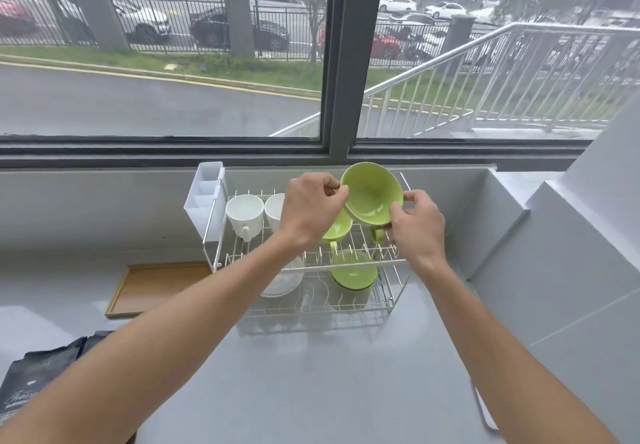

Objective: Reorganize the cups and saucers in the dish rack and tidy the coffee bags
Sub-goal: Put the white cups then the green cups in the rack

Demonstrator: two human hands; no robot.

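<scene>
My left hand and right hand both pinch the rim of a green saucer, 1 on each side, holding it tilted above the back right of the upper tier of the wire dish rack. The left fingers curl onto its left edge, the right thumb and fingers clamp its lower right edge. Just below the saucer I see 2 green cups on the upper tier, partly hidden by my hands. To their left stand 2 white mugs, upside down, touching each other. On the lower tier sits a stack of green saucers, with a clear plate beside it on the left. A white cutlery holder hangs on the rack's left end. A wooden tray lies left of the rack, and black coffee bags rest at the counter's near left corner.
</scene>
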